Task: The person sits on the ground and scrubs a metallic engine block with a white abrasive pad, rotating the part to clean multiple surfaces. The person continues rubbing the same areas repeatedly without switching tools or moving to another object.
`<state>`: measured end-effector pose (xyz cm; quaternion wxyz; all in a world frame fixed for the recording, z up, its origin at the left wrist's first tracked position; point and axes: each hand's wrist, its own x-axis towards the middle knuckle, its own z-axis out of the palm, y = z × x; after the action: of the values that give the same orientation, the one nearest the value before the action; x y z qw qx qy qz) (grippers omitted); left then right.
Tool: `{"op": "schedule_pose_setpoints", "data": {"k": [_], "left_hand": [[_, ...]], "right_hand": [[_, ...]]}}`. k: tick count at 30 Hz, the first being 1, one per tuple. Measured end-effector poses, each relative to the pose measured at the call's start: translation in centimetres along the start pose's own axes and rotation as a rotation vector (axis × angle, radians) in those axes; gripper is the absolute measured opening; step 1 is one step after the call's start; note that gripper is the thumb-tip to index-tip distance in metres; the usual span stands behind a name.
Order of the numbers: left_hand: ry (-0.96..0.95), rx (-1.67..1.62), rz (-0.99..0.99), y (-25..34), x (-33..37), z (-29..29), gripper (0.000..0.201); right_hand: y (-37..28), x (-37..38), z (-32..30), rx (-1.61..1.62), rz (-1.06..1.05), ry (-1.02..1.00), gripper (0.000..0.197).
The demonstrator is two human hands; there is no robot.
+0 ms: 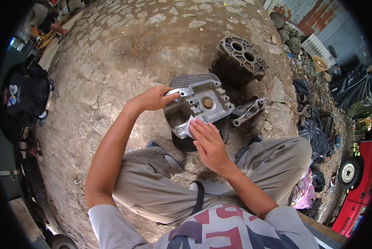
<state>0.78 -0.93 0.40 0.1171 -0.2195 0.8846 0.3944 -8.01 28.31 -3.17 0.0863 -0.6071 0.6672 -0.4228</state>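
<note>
"Where is the metal casing (pixel 217 111)?"

"Middle of the frame, open side up, resting over a dark seat (pixel 194 79) between the person's shoes."

"And the hands?"

"The left hand (pixel 155 98) pinches the casing's upper-left corner, thumb on top, fingers mostly hidden beneath. The right hand (pixel 211 143) lies flat, fingers side by side, on a small pale sheet (pixel 189 125) at the lower rim. I can't tell whether it also grips the sheet."

"So which step is this?"

"I'd judge it's rubbing down that rim, with the left hand as the brace."

"What does the next move call for?"

"Even pressure, I'd say, with the sheet flat along the edge and the left hold firm so the casing doesn't rock."

"Anything close by?"

"A metal arm (pixel 250 113) just right of it, and a bigger metal block (pixel 245 58) in the frame's upper right."
</note>
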Motion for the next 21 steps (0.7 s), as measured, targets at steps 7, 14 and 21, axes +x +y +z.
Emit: {"op": "schedule_pose_setpoints", "data": {"k": [7, 14, 21], "left_hand": [[-0.017, -0.022, -0.014, 0.6, -0.2, 0.0, 0.05], [-0.039, -0.05, -0.069, 0.9, -0.3, -0.2, 0.049], [-0.025, -0.014, -0.072, 1.0, -0.3, -0.1, 0.05]], "right_hand": [[4.5, 0.1, -1.9, -0.203, 0.223, 0.109, 0.039], [1.2, -0.3, -0.4, -0.115, 0.127, 0.056, 0.045], [7.0, 0.1, -1.2, -0.253, 0.25, 0.203, 0.041]]}}
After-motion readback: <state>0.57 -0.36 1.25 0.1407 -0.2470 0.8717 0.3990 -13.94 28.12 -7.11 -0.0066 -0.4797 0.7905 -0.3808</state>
